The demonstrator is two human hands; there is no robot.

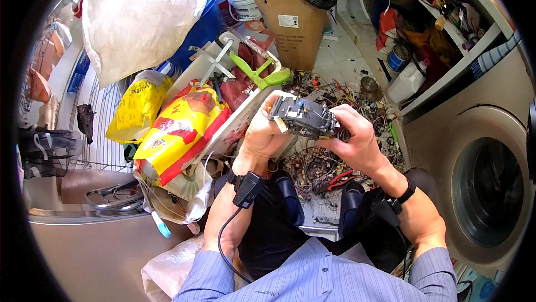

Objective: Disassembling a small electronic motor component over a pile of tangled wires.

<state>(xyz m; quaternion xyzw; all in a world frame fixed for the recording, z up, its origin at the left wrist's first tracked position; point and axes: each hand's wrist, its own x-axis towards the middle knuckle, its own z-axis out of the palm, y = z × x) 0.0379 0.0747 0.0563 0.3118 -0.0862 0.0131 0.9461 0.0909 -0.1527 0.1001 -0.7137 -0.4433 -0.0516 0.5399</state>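
Observation:
Between my two hands is a black plastic mechanism (306, 116) with small metal, white and blue parts on its top face. My left hand (264, 133) is closed around its left end, thumb on the near side. The thumb and fingers of my right hand (357, 137) pinch its right end. The mechanism is held up above a pile of cut wires and small scraps (321, 159) on the floor. Red-handled pliers (339, 180) lie in that pile, near my right foot. I cannot make out the mechanism's underside.
Left of me, yellow and red bags (181, 126) lie by a white bin carrying a green-handled saw (259, 73). A cardboard box (293, 28) stands ahead. At right are cluttered shelves (474, 51) and a front-loading washing machine (486, 182).

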